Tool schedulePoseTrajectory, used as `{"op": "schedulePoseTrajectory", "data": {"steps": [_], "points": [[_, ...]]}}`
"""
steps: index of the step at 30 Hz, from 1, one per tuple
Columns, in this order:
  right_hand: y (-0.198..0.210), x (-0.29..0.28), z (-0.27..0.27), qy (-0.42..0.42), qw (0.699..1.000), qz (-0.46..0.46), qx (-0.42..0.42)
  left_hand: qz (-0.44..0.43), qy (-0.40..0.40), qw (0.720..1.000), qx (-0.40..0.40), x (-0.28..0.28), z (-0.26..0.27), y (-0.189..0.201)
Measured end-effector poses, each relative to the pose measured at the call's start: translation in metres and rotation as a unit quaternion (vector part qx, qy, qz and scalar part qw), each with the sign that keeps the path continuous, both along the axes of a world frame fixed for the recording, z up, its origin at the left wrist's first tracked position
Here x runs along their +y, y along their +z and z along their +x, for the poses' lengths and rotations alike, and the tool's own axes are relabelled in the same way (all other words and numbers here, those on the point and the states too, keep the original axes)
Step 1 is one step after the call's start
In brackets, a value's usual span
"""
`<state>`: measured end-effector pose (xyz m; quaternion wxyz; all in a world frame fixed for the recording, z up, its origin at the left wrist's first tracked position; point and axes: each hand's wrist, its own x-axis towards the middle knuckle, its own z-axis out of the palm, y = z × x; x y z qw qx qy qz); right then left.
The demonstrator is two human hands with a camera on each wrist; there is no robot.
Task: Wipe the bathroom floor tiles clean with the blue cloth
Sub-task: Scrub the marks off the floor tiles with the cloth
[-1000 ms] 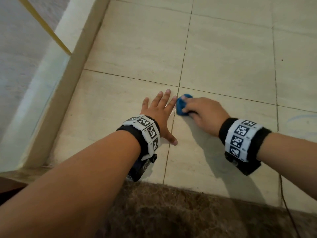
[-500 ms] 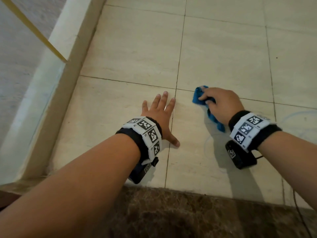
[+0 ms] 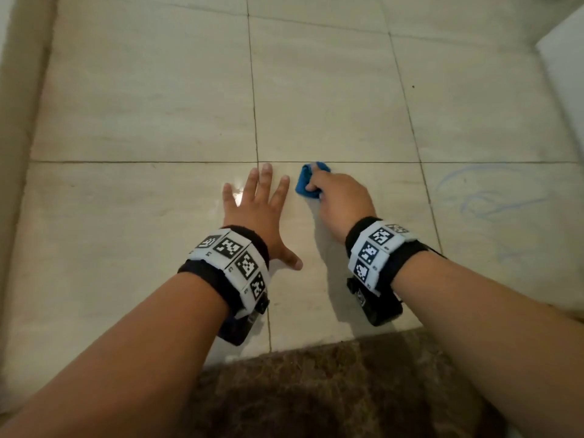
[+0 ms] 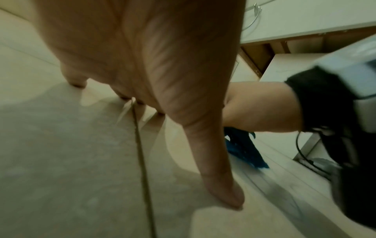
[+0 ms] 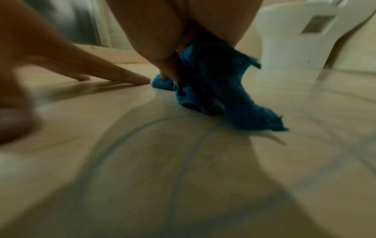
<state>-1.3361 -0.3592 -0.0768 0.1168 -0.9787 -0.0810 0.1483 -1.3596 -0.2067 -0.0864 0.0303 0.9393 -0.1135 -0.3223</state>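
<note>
Fingers of the right hand are curled around the bunched blue cloth, just right of the splayed, flat left hand on the floor tiles, so imo flatten it w/ firm overlapping strokes toward the blue scribble marks.

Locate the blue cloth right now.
Head view: the blue cloth is bunched under the right hand on the floor tiles, right of the flat left hand, just below a grout line.
</note>
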Motion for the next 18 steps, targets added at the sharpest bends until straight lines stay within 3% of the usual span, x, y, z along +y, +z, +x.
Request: {"op": "schedulePoseTrajectory", "data": {"steps": [3, 5, 8, 11, 15, 18], "points": [[-0.002, 0.002, -0.025, 0.08, 0.997, 0.012, 0.006, -0.011, 0.006, 1.0, -0.001, 0.002, 0.001, 0.001], [-0.002, -0.004, -0.023, 0.084, 0.996, 0.02, 0.024, -0.016, 0.006, 1.0, -0.001, 0.003, 0.0, 0.003], [0.001, -0.014, 0.003, 0.009, 0.998, 0.053, 0.036, -0.013, 0.001, 1.0, -0.003, 0.003, 0.001, 0.001], [-0.003, -0.013, 0.029, -0.08, 0.995, 0.049, -0.039, -0.014, 0.01, 1.0, -0.001, 0.003, 0.002, -0.001], [-0.009, 0.003, 0.012, 0.019, 0.999, 0.04, -0.003, -0.003, 0.01, 1.0, -0.004, 0.001, 0.003, -0.001], [-0.004, -0.021, 0.017, 0.064, 0.997, 0.031, 0.015, -0.003, 0.017, 1.0, 0.007, 0.0, 0.002, 0.003]]}}
